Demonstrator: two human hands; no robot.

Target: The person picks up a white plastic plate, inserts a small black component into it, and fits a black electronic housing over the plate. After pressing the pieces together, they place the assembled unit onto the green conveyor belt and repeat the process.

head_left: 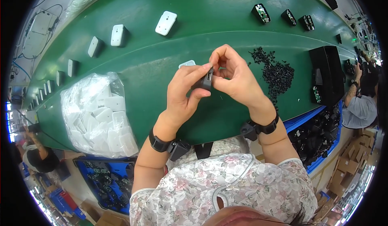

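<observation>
Above the near middle of the table, my left hand grips a small black plastic housing between thumb and fingers. A metal-lined slot shows in the housing's side. My right hand is closed in a pinch at the housing's upper right edge. Whatever lies between its fingertips is too small or hidden to make out. Partly behind my left hand, a white cover lies on the green table. To the right of my right hand is a loose pile of small black parts.
A plastic bag of white covers lies at left. White-topped units line the far side; open black housings with circuit boards stand far right. A black box is at right. Blue bins flank me; other people sit at both sides.
</observation>
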